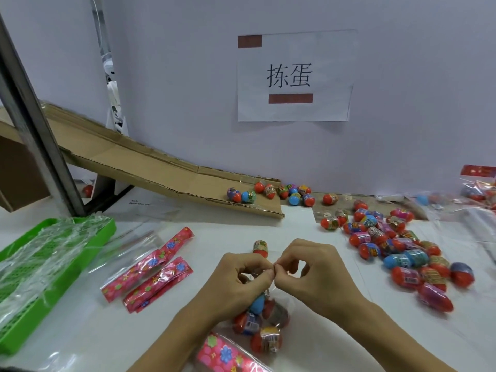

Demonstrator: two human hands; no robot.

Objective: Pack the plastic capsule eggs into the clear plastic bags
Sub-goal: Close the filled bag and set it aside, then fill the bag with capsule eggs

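One bag (264,315) sits on the tabletop (308,234) right in front of the person, several eggs (257,304) inside it, and both hands are at its mouth. The left hand (241,275) and right hand (311,267) meet fingertip to fingertip, each grip pinched together on the clear film at the top, wrists low, forearms angled in. Looks like this one is being closed, so one bag is nearly done. Plenty left: a big loose pile (397,248) to the right, more at the foot of the cardboard ramp (150,167), one lone egg (260,248) just beyond the hands. Empty bags with flowered headers (150,267) wait at left.
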